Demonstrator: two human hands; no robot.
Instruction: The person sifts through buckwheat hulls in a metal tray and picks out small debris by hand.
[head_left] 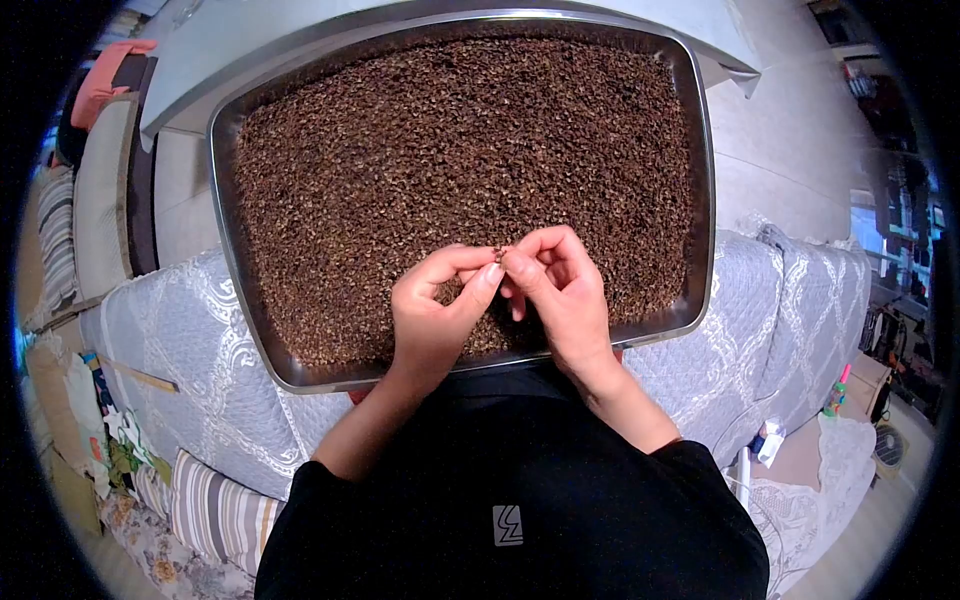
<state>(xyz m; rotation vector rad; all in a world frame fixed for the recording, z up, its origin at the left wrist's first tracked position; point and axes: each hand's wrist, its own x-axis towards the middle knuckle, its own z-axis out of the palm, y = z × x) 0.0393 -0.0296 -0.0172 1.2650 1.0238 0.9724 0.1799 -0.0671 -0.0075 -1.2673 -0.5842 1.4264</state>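
A large metal tray (712, 200) with rounded corners holds a thick layer of small, brown, dried pieces (460, 150) that look like peppercorn husks. Over its near side, my left hand (435, 310) and my right hand (570, 300) meet at the fingertips. Thumb and forefinger of each hand pinch a tiny brown husk-like piece (501, 256) between them. Its exact kind is too small to make out. The other fingers of my right hand curl underneath, partly hidden by its thumb.
Under the tray's near side spreads a grey-blue quilted cover (180, 320) with white patterns. A white-covered table (300, 25) stands beyond the far rim. At lower left lies a striped cushion (215, 500); at lower right, a lace cloth (850, 480).
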